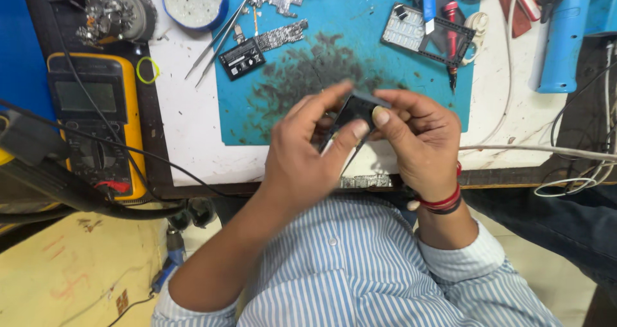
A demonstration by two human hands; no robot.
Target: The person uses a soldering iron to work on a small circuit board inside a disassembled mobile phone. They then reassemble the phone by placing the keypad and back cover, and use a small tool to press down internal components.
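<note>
at the far left a yellow multimeter (pixel 96 124) lies on the dark edge of the surface (pixel 186 127), with a black battery (pixel 243 58) and tweezers (pixel 218 34) further in on the stained blue mat (pixel 270 115). the left hand (pixel 305 156) is closed, thumb and fingers pinching a small dark flat part (pixel 355 110) held above the mat's near edge. the right hand (pixel 418 140) grips the same part from the other side, thumb on top, below a phone frame (pixel 427 34) lying at the mat's far right.
</note>
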